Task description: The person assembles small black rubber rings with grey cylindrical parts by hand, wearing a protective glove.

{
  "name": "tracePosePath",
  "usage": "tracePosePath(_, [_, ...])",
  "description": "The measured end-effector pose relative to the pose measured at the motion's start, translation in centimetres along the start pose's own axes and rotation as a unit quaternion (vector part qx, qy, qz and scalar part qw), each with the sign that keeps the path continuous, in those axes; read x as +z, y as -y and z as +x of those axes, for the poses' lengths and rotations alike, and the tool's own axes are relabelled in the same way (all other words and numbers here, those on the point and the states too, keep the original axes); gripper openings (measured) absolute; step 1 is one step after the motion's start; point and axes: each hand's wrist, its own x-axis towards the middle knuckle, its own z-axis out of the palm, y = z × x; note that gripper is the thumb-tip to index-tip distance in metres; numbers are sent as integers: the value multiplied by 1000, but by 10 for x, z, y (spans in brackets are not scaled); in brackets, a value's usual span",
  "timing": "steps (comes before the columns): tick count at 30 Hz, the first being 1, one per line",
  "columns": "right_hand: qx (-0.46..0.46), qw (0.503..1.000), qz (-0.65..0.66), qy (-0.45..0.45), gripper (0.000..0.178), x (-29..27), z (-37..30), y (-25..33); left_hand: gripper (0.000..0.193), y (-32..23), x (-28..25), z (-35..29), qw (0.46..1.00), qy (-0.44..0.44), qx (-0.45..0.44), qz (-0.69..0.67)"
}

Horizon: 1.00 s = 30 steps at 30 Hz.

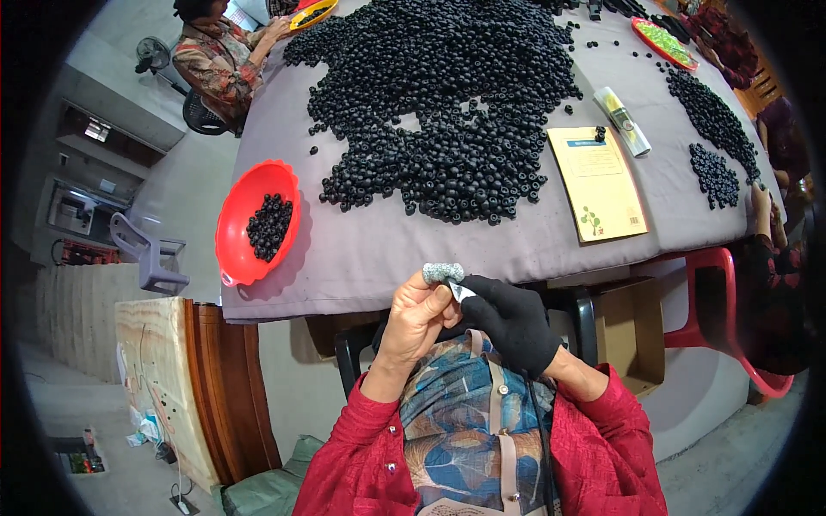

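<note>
My bare left hand (416,311) is in front of the table edge, its thumb and fingers pressed together. A grey speckled cloth piece (442,273), like a short finger sleeve, sits at its index fingertip; whether it is worn or pinched I cannot tell. My right hand (513,325), in a black glove, meets the left one and pinches a small white strip (462,291) just below the cloth piece. The gloved fingertips partly hide what lies between the hands. Beyond them, a big heap of black beads (465,163) spreads over the grey-covered table (379,262).
A red bowl (228,219) with black beads stands at left. A yellow notebook (594,181) and a clear-wrapped roll (621,120) lie at right. Co-workers sit at far left and right; one hand (762,211) touches beads. A red chair (727,318) and cardboard box (632,331) are below.
</note>
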Motion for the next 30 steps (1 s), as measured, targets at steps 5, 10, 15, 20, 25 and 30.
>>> tracePosePath(5, [-8, 1000, -3, -5, 28, 1, 0, -4, 15, 2, -3, 1, 1000, 0, 4, 14])
tracePosePath(10, [1, 1000, -12, 9, 28, -1, 1, 0, 16, 0, -3, 1, 1000, -3, 10, 26])
tracePosePath(15, [0, 1000, -10, -2, 27, 1, 1, -3, 17, 1, -4, 1, 1000, 4, 8, 17])
tracePosePath(20, [14, 1000, -2, 5, 28, 2, 1, -4, 16, 1, -2, 0, 999, -2, 12, 32])
tracePosePath(25, [16, 1000, -6, 9, 28, 2, 3, 2, 15, 1, -3, 1, 998, -15, 19, 55])
tracePosePath(30, [20, 1000, 6, 6, 28, 2, 4, -3, 16, 3, -8, 2, 1000, 1, 8, 13])
